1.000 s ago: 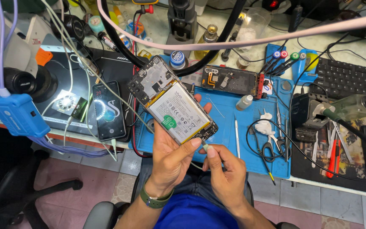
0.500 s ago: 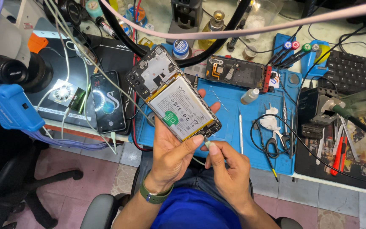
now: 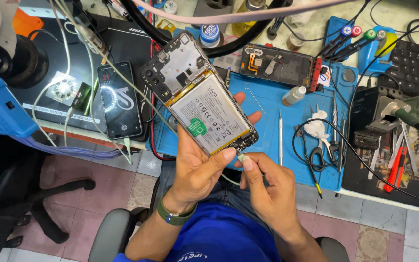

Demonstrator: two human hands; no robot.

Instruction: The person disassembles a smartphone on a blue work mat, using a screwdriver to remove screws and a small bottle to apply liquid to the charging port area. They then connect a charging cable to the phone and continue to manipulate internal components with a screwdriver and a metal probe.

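One opened phone (image 3: 201,107), back cover off and battery showing, sits tilted at centre frame, gripped from below by the left hand (image 3: 197,167). Right hand (image 3: 267,182) pinches a small cable plug (image 3: 240,157) at the phone's lower end. Beneath lies a blue mat (image 3: 292,131); another phone (image 3: 120,101) rests at left.

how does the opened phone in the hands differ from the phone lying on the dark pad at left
The opened phone has its back off, baring a white battery and circuit board; the phone on the dark pad is closed, its lit screen facing up. The opened phone is gripped in the left hand above the blue mat, with the right hand pinching a small plug at its lower end; the closed phone lies flat, untouched. Both are slim rectangular phones, each sitting at a slant.
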